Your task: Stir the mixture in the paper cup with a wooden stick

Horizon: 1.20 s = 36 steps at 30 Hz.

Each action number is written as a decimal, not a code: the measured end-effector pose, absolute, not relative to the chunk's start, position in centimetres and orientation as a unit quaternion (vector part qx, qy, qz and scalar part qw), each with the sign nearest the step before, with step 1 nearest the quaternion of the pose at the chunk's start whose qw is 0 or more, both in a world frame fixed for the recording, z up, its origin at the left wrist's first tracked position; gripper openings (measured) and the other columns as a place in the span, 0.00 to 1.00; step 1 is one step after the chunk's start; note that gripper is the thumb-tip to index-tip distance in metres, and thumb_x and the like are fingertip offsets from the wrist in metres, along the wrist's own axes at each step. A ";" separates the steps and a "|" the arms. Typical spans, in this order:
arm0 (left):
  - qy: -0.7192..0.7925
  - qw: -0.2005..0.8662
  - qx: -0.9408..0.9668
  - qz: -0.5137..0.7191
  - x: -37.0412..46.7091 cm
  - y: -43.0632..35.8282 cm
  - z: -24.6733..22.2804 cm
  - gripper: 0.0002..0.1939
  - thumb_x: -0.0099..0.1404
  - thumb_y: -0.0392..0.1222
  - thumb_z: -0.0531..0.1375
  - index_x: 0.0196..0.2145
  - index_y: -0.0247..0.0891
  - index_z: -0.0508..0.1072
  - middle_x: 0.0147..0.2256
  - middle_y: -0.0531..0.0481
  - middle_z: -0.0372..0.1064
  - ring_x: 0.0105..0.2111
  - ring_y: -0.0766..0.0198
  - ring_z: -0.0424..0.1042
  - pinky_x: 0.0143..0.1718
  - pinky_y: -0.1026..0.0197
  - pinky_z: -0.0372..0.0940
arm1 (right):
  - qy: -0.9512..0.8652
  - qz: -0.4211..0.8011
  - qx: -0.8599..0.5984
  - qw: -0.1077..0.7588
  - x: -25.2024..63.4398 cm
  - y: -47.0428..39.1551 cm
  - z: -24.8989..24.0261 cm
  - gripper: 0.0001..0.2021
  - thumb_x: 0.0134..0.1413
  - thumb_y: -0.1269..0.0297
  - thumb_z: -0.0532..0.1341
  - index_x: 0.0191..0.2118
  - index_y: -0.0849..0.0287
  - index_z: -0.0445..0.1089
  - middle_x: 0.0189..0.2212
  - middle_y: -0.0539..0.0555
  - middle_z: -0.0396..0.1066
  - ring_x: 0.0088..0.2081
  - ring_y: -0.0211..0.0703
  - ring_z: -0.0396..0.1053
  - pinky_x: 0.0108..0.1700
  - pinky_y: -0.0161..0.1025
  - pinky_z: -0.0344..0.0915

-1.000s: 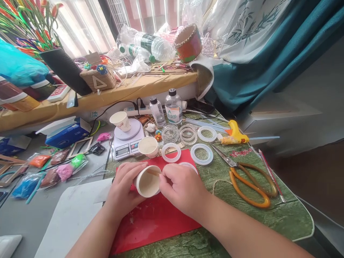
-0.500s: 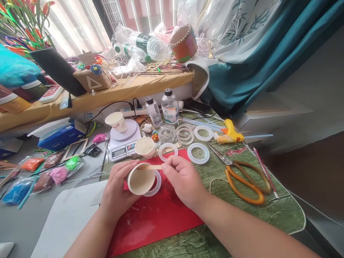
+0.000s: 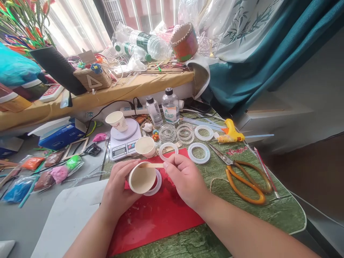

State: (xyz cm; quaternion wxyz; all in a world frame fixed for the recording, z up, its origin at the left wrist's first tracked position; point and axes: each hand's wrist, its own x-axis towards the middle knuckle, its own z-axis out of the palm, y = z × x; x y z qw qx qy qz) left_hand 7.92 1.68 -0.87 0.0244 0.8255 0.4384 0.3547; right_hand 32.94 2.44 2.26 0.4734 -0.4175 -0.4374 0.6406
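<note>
My left hand (image 3: 116,190) is wrapped round a paper cup (image 3: 142,181), which tilts so that its pale inside faces me. Between the thumb and fingers of my right hand (image 3: 185,179) is a flat wooden stick (image 3: 154,165), whose far end reaches over the cup's rim. Partly behind the cup, a white ring mold (image 3: 158,183) lies on a red sheet (image 3: 153,225). Just past the sheet are a second paper cup (image 3: 145,147) and more ring molds (image 3: 199,153). A third cup (image 3: 116,122) stands on a scale (image 3: 118,148).
Scissors (image 3: 231,165) and a yellow glue gun (image 3: 231,132) lie at the right. Two clear bottles (image 3: 170,107) stand at the back. Bagged colored clay (image 3: 59,173) and a blue tissue box (image 3: 63,134) are at the left.
Both hands hold the same cup and stick as before. The view has shifted very slightly; otherwise there is hardly any movement.
</note>
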 end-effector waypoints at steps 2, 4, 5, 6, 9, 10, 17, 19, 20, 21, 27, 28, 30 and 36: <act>0.439 0.024 0.826 0.353 7.9 1.7 -0.8 0.32 0.71 0.45 0.71 0.68 0.46 0.68 0.59 0.37 0.77 0.57 0.44 0.79 0.57 0.41 0.76 | -0.436 0.639 -0.419 0.476 32.9 2.4 2.2 0.17 0.66 0.51 0.64 0.30 0.54 0.65 0.23 0.42 0.57 0.26 0.36 0.51 0.29 0.37 0.52; 0.439 0.024 0.827 0.351 7.9 1.7 -0.7 0.32 0.71 0.45 0.71 0.69 0.47 0.67 0.59 0.37 0.77 0.57 0.43 0.79 0.57 0.41 0.76 | -0.435 0.637 -0.420 0.478 32.9 2.4 2.2 0.17 0.66 0.51 0.65 0.30 0.54 0.65 0.23 0.42 0.57 0.26 0.36 0.51 0.29 0.37 0.52; 0.439 0.025 0.827 0.351 8.0 1.7 -0.7 0.32 0.71 0.45 0.71 0.69 0.47 0.67 0.59 0.37 0.77 0.57 0.43 0.79 0.57 0.41 0.76 | -0.435 0.637 -0.420 0.478 32.9 2.4 2.3 0.17 0.66 0.51 0.65 0.30 0.54 0.65 0.22 0.42 0.57 0.26 0.36 0.51 0.29 0.36 0.52; 0.439 0.026 0.827 0.352 8.0 1.7 -0.7 0.32 0.71 0.44 0.71 0.69 0.47 0.67 0.59 0.37 0.77 0.57 0.43 0.79 0.57 0.41 0.76 | -0.435 0.637 -0.420 0.478 32.9 2.4 2.3 0.17 0.66 0.51 0.65 0.30 0.54 0.65 0.22 0.42 0.57 0.25 0.36 0.51 0.29 0.36 0.52; 0.438 0.027 0.825 0.356 8.0 1.7 -0.7 0.33 0.70 0.44 0.71 0.69 0.47 0.68 0.59 0.37 0.78 0.57 0.43 0.79 0.57 0.41 0.76 | -0.436 0.636 -0.422 0.477 32.9 2.3 2.5 0.17 0.66 0.50 0.65 0.30 0.53 0.65 0.22 0.42 0.57 0.25 0.36 0.51 0.29 0.37 0.52; 0.439 0.027 0.824 0.358 8.0 1.7 -0.7 0.33 0.70 0.44 0.71 0.69 0.47 0.68 0.59 0.38 0.78 0.57 0.43 0.79 0.57 0.41 0.76 | -0.438 0.634 -0.424 0.476 32.9 2.3 2.5 0.17 0.66 0.50 0.64 0.30 0.53 0.65 0.22 0.42 0.57 0.25 0.36 0.51 0.29 0.37 0.52; 0.438 0.030 0.825 0.357 8.0 1.7 -0.9 0.32 0.71 0.47 0.71 0.68 0.46 0.69 0.58 0.38 0.78 0.57 0.43 0.79 0.57 0.42 0.76 | -0.665 0.432 -0.441 0.422 32.9 2.1 2.4 0.17 0.68 0.61 0.60 0.27 0.53 0.58 0.24 0.47 0.60 0.28 0.40 0.56 0.33 0.41 0.50; 0.437 0.030 0.825 0.358 8.0 1.7 -1.0 0.32 0.71 0.47 0.72 0.68 0.46 0.69 0.58 0.38 0.78 0.57 0.44 0.79 0.56 0.42 0.76 | -0.711 0.379 -0.442 0.393 32.8 2.1 2.3 0.17 0.65 0.64 0.60 0.26 0.53 0.53 0.24 0.47 0.57 0.27 0.39 0.53 0.33 0.42 0.45; 0.436 0.030 0.825 0.359 8.1 1.7 -1.0 0.32 0.71 0.47 0.72 0.68 0.47 0.69 0.59 0.38 0.78 0.57 0.44 0.79 0.56 0.43 0.77 | -0.711 0.395 -0.445 0.375 32.8 2.1 2.2 0.17 0.65 0.65 0.60 0.26 0.53 0.53 0.24 0.46 0.56 0.27 0.39 0.52 0.32 0.42 0.44; 0.436 0.030 0.824 0.361 8.1 1.7 -1.0 0.32 0.71 0.47 0.72 0.68 0.47 0.69 0.59 0.38 0.78 0.57 0.44 0.79 0.56 0.43 0.77 | -0.695 0.437 -0.448 0.355 32.7 2.1 2.1 0.17 0.64 0.64 0.60 0.26 0.53 0.54 0.23 0.46 0.57 0.27 0.39 0.53 0.31 0.42 0.45; 0.440 0.026 0.820 0.364 8.1 1.7 -1.0 0.32 0.71 0.46 0.72 0.68 0.48 0.69 0.59 0.39 0.78 0.56 0.44 0.80 0.55 0.42 0.77 | -0.504 0.668 -0.409 0.363 32.3 2.2 1.9 0.14 0.62 0.56 0.64 0.28 0.54 0.64 0.26 0.45 0.64 0.30 0.39 0.60 0.34 0.37 0.58; 0.442 0.026 0.821 0.362 8.1 1.7 -0.9 0.31 0.71 0.46 0.71 0.68 0.48 0.69 0.59 0.39 0.78 0.56 0.44 0.80 0.55 0.42 0.78 | -0.487 0.674 -0.408 0.378 32.2 2.2 1.9 0.14 0.62 0.55 0.64 0.29 0.54 0.64 0.26 0.45 0.64 0.30 0.39 0.60 0.35 0.37 0.59; 0.445 0.027 0.819 0.361 8.1 1.7 -0.9 0.31 0.71 0.46 0.71 0.68 0.48 0.69 0.58 0.39 0.79 0.57 0.44 0.80 0.55 0.42 0.78 | -0.464 0.675 -0.413 0.398 32.2 2.2 2.0 0.15 0.62 0.53 0.65 0.30 0.54 0.65 0.25 0.45 0.63 0.29 0.39 0.59 0.33 0.37 0.58; 0.458 0.033 0.813 0.359 8.0 1.7 -1.0 0.30 0.70 0.45 0.71 0.67 0.48 0.70 0.57 0.40 0.79 0.56 0.44 0.80 0.56 0.43 0.77 | -0.446 0.667 -0.414 0.429 32.4 2.3 2.1 0.16 0.63 0.50 0.66 0.30 0.54 0.65 0.24 0.44 0.62 0.27 0.38 0.57 0.32 0.37 0.57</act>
